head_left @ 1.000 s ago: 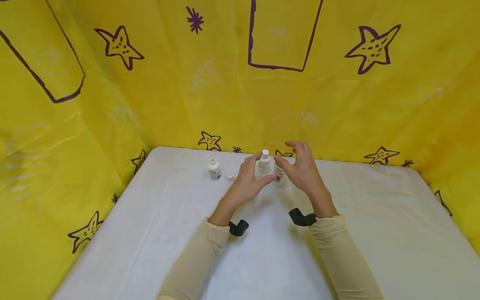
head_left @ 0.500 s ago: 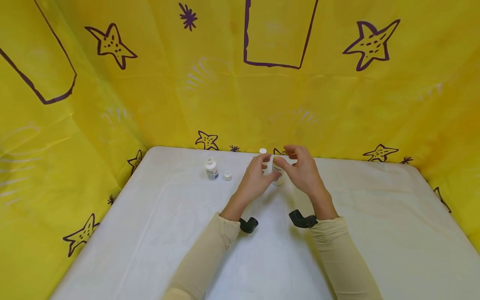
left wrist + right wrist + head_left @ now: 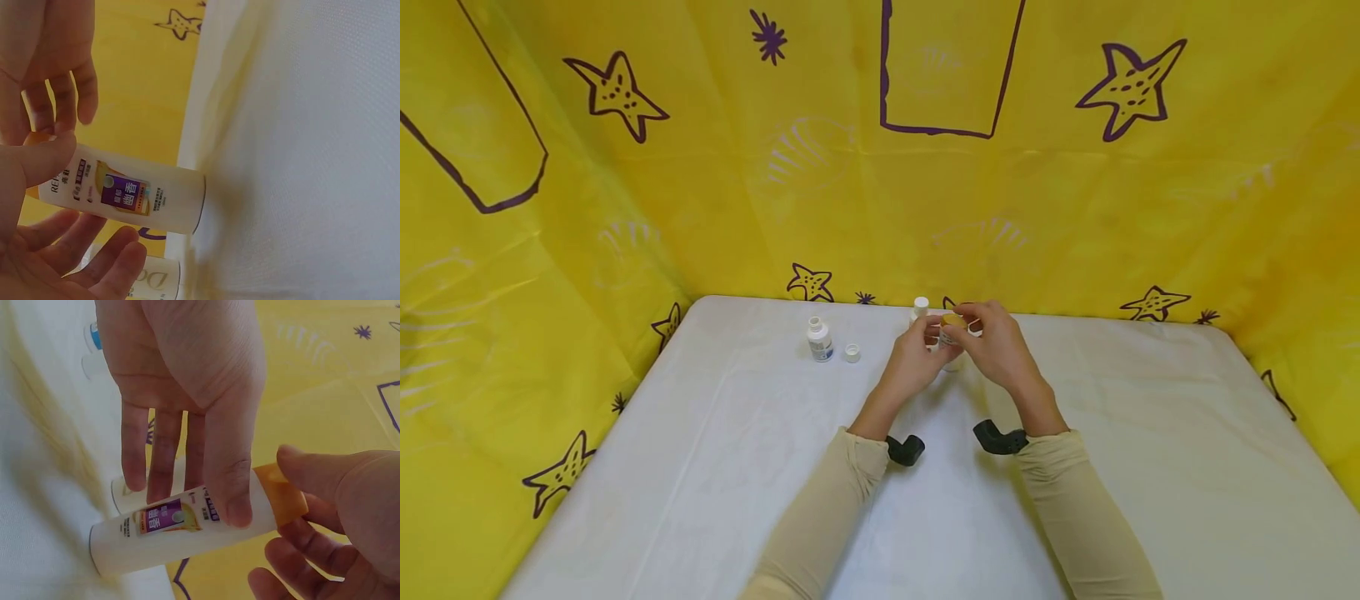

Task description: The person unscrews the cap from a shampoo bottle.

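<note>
An upright white bottle (image 3: 169, 203) with an orange cap (image 3: 280, 492) and a purple label stands on the table between the hands. My left hand (image 3: 913, 360) grips it high on the body, the thumb lying across the label side. At the top, my right hand (image 3: 1003, 348) pinches the orange cap between thumb and fingers. Just behind is a second white bottle (image 3: 156, 276) with a white cap (image 3: 921, 302), partly hidden by the left hand. Farther left stands a small white bottle (image 3: 820, 342) with a bare neck, beside a loose white cap (image 3: 852, 353).
The table (image 3: 760, 467) has a white cloth on it. A yellow curtain (image 3: 820, 217) with starfish drawings closes off the back and both sides, right along the table edges. Black wrist mounts (image 3: 907, 451) sit below each hand.
My left hand has moved right and closed round the bottle. My right hand has come slightly down and left, its fingers now on the orange cap. The other bottles stay put.
</note>
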The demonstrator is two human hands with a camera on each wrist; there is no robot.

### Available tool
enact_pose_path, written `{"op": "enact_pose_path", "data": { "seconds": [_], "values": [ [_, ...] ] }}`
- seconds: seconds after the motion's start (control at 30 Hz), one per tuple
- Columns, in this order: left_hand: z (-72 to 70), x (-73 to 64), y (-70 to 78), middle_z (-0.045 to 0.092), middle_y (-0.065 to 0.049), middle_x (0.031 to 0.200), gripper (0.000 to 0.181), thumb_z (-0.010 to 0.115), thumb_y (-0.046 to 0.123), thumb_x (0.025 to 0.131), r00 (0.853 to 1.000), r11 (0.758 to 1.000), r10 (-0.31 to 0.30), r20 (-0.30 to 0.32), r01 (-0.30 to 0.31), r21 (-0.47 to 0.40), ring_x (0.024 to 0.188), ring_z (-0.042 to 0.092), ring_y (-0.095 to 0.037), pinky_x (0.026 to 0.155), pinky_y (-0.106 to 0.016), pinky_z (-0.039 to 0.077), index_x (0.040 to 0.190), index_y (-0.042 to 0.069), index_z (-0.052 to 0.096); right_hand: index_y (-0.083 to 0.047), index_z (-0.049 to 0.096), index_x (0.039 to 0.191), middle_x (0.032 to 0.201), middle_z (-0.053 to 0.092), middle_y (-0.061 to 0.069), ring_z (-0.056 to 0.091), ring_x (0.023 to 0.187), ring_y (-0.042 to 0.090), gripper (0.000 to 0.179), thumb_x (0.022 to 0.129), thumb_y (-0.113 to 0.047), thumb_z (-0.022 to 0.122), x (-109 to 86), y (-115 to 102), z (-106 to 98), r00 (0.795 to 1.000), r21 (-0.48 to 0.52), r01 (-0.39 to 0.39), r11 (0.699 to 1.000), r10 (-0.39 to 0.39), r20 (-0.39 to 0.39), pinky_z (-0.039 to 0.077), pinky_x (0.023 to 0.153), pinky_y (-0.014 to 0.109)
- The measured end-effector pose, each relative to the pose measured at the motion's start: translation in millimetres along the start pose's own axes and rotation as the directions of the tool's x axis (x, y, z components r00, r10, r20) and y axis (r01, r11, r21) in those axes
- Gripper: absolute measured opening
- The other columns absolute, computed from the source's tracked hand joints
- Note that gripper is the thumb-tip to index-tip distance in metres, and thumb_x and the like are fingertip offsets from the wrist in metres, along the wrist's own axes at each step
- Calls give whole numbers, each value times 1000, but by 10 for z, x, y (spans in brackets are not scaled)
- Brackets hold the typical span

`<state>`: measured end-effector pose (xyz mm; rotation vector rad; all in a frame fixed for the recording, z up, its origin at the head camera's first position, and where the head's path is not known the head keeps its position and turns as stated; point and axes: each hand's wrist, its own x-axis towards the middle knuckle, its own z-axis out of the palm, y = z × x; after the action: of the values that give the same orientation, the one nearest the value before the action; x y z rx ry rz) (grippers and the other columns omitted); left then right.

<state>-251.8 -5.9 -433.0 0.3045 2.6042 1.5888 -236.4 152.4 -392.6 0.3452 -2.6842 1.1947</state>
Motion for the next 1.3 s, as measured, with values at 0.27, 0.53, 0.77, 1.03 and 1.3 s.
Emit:
{"op": "enact_pose_path", "data": {
  "seconds": [0.27,0.53,0.77,1.03,1.3],
  "values": [
    [-25,3,-34,65,-9,126,35,73,30,95,997,995,78,12,-79,54,116,65,-29,95,-41,57,123,10,66,-2,67,127,113,62,19,64,104,35,35,98,-20,69,-13,-32,7,999,-25,37,999,-36,18,54,87,48],
    [-118,-16,-43,62,-6,115,26,72,34,96,994,991,98,55,-103,83,120,63,-28,98,-41,56,115,16,68,-1,69,125,115,62,18,63,103,34,33,99,-21,68,-25,-80,-10,996,-34,85,996,-84,25,53,87,47],
    [-234,-70,27,68,-2,123,35,66,43,98,985,993,115,125,-118,12,120,65,-25,98,-44,56,122,18,66,0,68,124,111,64,19,64,100,32,32,99,-20,68,-70,-155,-91,988,22,138,990,-136,-73,56,86,46],
    [-300,-139,180,71,0,125,43,69,44,96,959,984,175,222,-167,-58,111,68,-15,95,-37,56,131,20,64,-2,70,120,102,64,13,63,92,22,26,95,-11,71,-219,-286,-270,945,47,255,966,-239,-221,47,79,15],
    [-417,-255,383,72,-3,118,34,76,33,93,927,956,289,239,-269,-114,100,70,-17,86,-30,58,122,18,68,-7,71,123,107,67,8,57,95,2,26,98,-13,68,-353,-391,-455,953,117,247,962,-219,-209,47,84,12]
  ]
}}
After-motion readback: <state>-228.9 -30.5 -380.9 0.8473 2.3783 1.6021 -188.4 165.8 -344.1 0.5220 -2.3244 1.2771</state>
